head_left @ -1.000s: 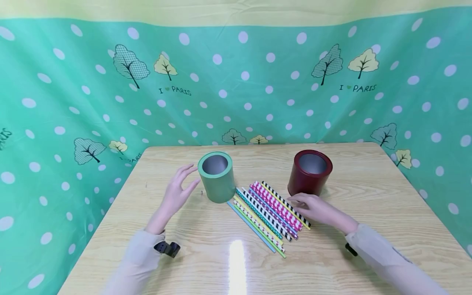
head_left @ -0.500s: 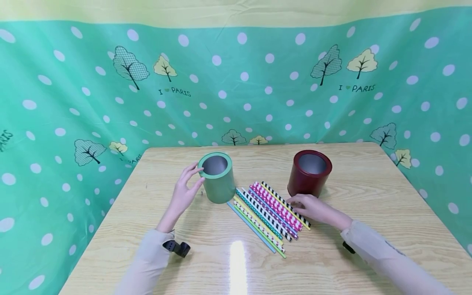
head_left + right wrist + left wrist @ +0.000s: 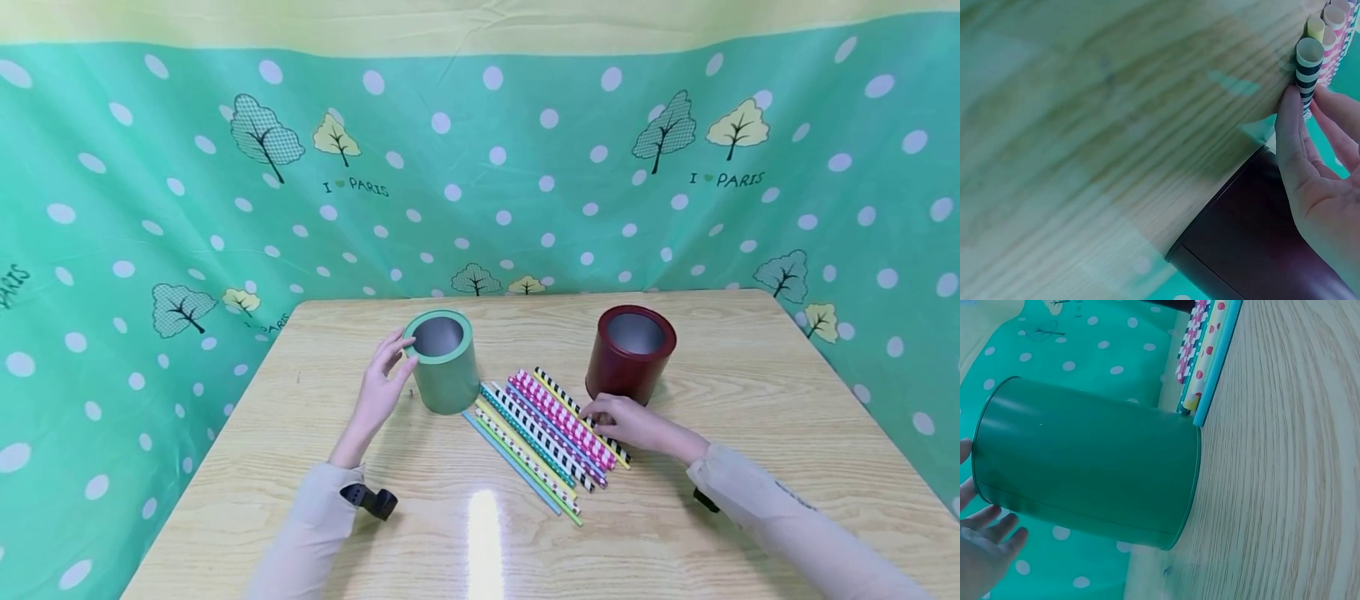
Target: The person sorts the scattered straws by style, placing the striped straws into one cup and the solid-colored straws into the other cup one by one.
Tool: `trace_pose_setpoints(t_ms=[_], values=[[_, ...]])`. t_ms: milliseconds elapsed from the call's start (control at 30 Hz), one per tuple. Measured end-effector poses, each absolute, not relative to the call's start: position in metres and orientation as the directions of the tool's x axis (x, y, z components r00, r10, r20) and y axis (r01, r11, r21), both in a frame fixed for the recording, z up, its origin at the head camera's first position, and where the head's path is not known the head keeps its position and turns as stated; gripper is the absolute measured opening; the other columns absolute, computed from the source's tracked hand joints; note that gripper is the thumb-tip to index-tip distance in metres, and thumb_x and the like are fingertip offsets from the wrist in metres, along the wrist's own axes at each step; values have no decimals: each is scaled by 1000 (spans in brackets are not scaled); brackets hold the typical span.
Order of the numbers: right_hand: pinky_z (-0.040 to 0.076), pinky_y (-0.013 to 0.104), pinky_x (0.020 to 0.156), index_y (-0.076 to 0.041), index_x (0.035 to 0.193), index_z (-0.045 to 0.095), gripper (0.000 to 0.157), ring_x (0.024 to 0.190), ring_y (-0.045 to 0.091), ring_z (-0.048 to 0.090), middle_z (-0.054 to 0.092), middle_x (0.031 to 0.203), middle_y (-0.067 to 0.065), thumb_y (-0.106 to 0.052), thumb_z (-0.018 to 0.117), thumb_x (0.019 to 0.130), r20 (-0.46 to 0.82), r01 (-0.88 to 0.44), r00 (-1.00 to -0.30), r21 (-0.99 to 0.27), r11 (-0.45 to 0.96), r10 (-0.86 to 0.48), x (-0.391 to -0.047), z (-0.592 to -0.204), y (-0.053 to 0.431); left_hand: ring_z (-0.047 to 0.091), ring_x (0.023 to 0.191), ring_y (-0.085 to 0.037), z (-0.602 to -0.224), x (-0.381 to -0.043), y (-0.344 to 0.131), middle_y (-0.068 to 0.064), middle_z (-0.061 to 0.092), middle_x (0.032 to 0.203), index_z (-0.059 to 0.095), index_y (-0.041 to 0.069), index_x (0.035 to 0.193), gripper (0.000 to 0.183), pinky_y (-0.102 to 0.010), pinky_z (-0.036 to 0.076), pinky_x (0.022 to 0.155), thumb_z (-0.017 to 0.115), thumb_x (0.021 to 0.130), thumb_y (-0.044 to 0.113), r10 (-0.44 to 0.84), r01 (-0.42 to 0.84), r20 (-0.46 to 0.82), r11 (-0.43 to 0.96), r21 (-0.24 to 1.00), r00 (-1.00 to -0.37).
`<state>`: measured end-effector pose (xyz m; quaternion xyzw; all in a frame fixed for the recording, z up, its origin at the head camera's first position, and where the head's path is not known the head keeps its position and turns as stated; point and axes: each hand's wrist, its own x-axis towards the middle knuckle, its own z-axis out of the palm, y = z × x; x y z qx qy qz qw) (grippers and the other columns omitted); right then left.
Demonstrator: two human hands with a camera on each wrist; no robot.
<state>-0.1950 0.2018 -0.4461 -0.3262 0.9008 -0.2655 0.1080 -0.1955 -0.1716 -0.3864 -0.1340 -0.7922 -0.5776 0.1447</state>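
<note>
A green curtain [image 3: 480,208] with pale dots and printed trees hangs at 12 o'clock, beyond the wood-grain table [image 3: 420,533]. Taken from the middle of the straw row, an uncovered green can [image 3: 447,382] stands upright at 10 o'clock and an uncovered dark red can [image 3: 624,367] stands upright between 1 and 2.

The left hand [image 3: 378,387] is at the green can's 9 o'clock side, thumb and fingers set wide apart at the rim; contact cannot be confirmed. The right hand [image 3: 633,423] is at the red can's 6 o'clock, narrowed, pinching a black-and-white striped straw [image 3: 1307,72] between thumb and fingers. That straw forms the row's 2 o'clock edge. The other patterned paper straws [image 3: 543,438] lie side by side, running from about 10:30 to 4:30.
</note>
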Motion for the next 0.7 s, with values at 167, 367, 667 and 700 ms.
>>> trace_pose_setpoints(t_ms=[167,367,667,700], values=[[42,21,60,-3,104,62,22,66,4,45,53,83,0,-4,59,82,-27,-535,-760,-542,648,-650,-195,-443,200,25,127,-34,-388,-198,-169,-25,28,136,45,-13,119,35,-43,24,103,50,87,1,31,357,360,239,903,-932],[42,21,59,-3,104,62,23,64,4,45,52,82,-1,-4,60,81,-36,-521,-776,-526,673,-629,-194,-441,197,27,127,-34,-391,-200,-169,-26,26,137,43,-12,121,36,-40,24,104,50,88,2,29,337,338,192,922,-941],[42,20,58,-4,99,64,22,64,8,46,53,79,0,-7,66,77,3,-566,-770,-466,680,-638,-196,-443,194,25,128,-33,-395,-202,-169,-24,21,139,38,-11,125,39,-41,23,104,48,89,2,42,315,313,114,942,-949],[42,20,58,-4,99,64,22,65,8,46,54,80,0,-7,66,77,1,-562,-772,-469,681,-636,-196,-444,194,25,128,-33,-395,-202,-169,-24,21,139,38,-11,125,39,-40,23,104,48,89,2,41,312,310,112,943,-950]])
